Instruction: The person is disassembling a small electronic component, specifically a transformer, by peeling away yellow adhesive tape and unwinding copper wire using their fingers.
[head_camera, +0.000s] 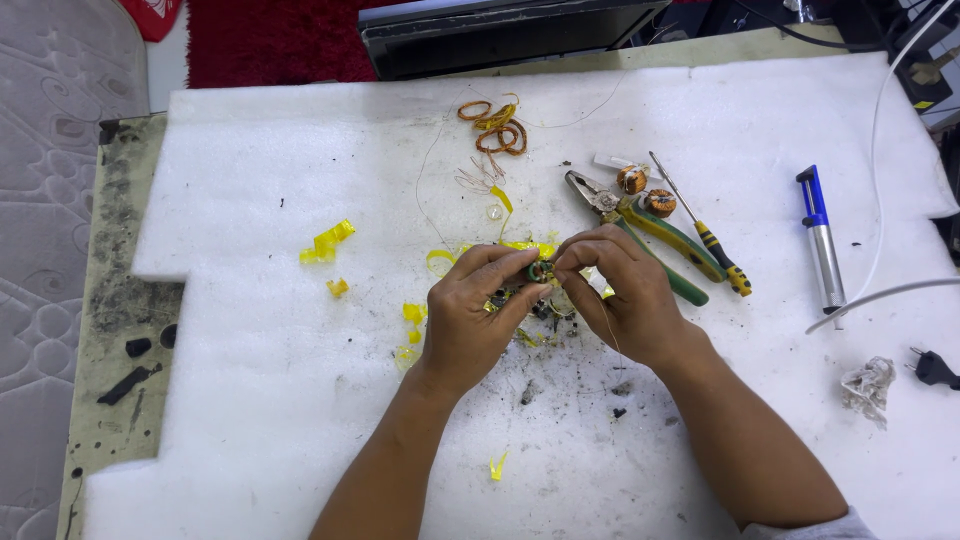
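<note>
A small green ring coil (538, 270) sits above the middle of the white bench (250, 200), pinched between the left hand (475, 310) and right hand (625, 290). Green-handled pliers (650, 230) lie just beside.

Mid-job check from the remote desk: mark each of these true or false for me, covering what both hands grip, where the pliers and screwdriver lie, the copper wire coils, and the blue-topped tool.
1. Both hands pinch one small ring-shaped coil between them. True: left hand and right hand meet on it.
2. The green-handled pliers are in the right hand. False: they lie on the white foam sheet, beyond that hand.
3. Loose copper wire coils lie near the sheet's far edge. True.
4. The yellow-and-black screwdriver lies left of the hands. False: it lies to their right, beside the pliers.
5. The blue-topped metal tool touches the pliers. False: it lies apart, further right.
</note>
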